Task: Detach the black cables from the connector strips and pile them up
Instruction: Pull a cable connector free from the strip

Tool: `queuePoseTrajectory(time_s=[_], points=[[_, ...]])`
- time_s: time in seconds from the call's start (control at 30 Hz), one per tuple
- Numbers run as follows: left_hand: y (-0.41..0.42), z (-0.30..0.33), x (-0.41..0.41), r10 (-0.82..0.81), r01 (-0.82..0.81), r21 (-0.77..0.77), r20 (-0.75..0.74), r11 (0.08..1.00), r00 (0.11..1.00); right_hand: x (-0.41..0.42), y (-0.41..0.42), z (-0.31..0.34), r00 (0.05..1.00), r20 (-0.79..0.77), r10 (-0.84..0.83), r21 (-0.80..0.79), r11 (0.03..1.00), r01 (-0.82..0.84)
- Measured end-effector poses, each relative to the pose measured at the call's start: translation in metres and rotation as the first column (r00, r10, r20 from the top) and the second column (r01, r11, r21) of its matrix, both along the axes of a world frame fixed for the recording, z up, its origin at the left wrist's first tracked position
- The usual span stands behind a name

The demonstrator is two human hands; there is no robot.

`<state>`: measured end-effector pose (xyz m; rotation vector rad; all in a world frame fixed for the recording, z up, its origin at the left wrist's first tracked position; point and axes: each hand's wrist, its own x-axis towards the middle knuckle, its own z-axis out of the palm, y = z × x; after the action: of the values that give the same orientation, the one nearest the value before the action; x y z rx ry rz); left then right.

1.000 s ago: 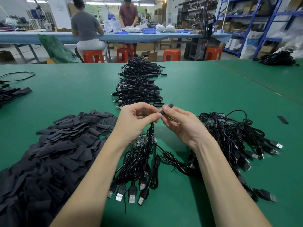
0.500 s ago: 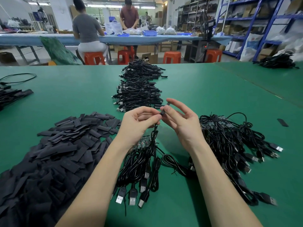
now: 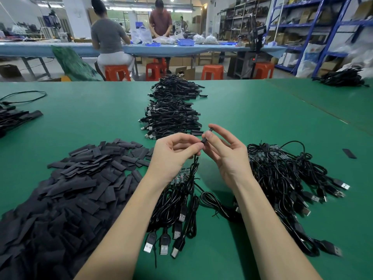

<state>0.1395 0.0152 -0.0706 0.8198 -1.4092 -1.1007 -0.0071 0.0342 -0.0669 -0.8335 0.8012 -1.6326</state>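
Note:
My left hand (image 3: 175, 152) pinches a thin black cable (image 3: 195, 164) just below its tip. My right hand (image 3: 226, 152) pinches a small black sleeve piece (image 3: 207, 135) at that cable's end, between thumb and forefinger, with the other fingers spread. The cable hangs down to a bundle of black USB cables (image 3: 177, 211) still joined to a green connector strip (image 3: 181, 176) under my left wrist. A second bundle of cables on strips (image 3: 282, 174) lies to the right. A long pile of detached cables (image 3: 171, 110) stretches away across the green table (image 3: 252, 110).
A heap of flat black sleeves (image 3: 66, 190) fills the near left. More cables lie at the far left edge (image 3: 14, 116) and far right (image 3: 343, 77). One loose black sleeve (image 3: 349, 153) lies at the right. Two people work at a blue table (image 3: 201, 48) behind orange stools.
Both hands have lifted slightly. My right hand's fingers have opened out while its thumb and forefinger keep hold of the small black piece at the cable's end.

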Motion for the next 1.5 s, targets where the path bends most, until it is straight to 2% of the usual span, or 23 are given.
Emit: queuePoseTrajectory(time_s=[0.27,0.5,0.97,1.27,1.37,1.43,1.5], points=[[-0.002,-0.004,0.001,0.023,-0.023,-0.072,-0.001,0.997,1.0,0.003,-0.001,-0.002,0.999,0.049,0.008,0.011,1.0,-0.008],[-0.002,-0.002,0.003,-0.028,0.029,-0.097,0.011,0.995,1.0,0.003,-0.002,-0.002,0.992,0.113,0.058,0.014,0.998,-0.059],[-0.002,-0.005,0.005,-0.053,0.053,-0.065,0.008,0.996,0.999,-0.005,-0.001,0.002,0.999,-0.042,-0.01,-0.024,1.0,0.009],[-0.003,-0.006,0.0,-0.028,0.028,-0.055,0.001,0.998,1.0,-0.006,-0.002,-0.001,0.999,-0.028,-0.042,-0.015,0.999,0.041],[-0.004,-0.004,0.0,-0.023,0.027,-0.058,0.071,0.998,0.997,-0.006,-0.002,0.0,0.998,-0.025,-0.051,-0.009,0.999,0.051],[-0.006,-0.003,0.002,-0.011,0.018,-0.028,0.224,0.999,0.975,-0.006,-0.002,0.001,0.997,0.005,-0.078,-0.002,0.997,0.078],[-0.008,-0.004,0.007,-0.018,0.005,0.032,0.425,0.999,0.905,-0.01,-0.003,0.003,0.991,0.06,-0.122,0.012,0.993,0.121]])
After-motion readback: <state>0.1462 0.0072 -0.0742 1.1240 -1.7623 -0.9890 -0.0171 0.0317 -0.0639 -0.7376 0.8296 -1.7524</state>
